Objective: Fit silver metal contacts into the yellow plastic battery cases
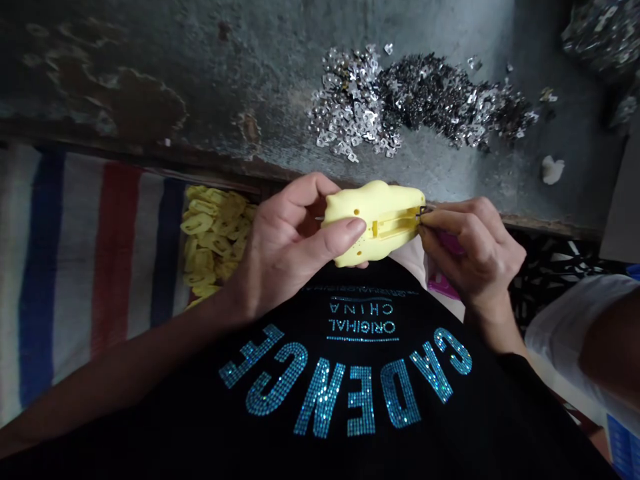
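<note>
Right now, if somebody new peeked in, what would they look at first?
Probably the glittery blue letters across the black shirt, at the bottom of the picture. Next, the bright yellow plastic piece in the left hand, where the right hand pinches a small dark metal bit at one end. Then the shiny heap of metal pieces on the grey table beyond the hands.

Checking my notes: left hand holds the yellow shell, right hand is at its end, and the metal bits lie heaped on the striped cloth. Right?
Head view: the metal bits lie heaped on the grey table, not the striped cloth. The left hand holds the shell, the right hand is at its end.
</note>
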A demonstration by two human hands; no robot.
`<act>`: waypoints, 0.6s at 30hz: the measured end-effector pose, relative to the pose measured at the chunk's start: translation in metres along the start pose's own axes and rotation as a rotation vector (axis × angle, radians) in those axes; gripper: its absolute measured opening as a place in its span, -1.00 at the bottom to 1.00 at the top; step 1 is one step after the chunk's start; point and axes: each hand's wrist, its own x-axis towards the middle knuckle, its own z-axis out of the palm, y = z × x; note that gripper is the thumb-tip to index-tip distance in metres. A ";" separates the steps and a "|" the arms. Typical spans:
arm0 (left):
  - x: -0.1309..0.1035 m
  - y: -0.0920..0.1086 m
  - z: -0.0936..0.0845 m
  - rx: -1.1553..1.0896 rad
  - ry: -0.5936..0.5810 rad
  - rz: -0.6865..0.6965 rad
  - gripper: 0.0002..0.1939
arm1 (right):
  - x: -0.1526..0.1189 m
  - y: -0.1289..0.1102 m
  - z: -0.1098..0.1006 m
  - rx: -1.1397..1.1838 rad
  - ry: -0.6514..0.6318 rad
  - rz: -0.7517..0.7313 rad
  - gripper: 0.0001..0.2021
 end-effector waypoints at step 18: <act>0.004 0.003 0.000 -0.170 -0.052 0.023 -0.71 | -0.006 -0.007 -0.001 -0.024 0.048 0.108 -0.47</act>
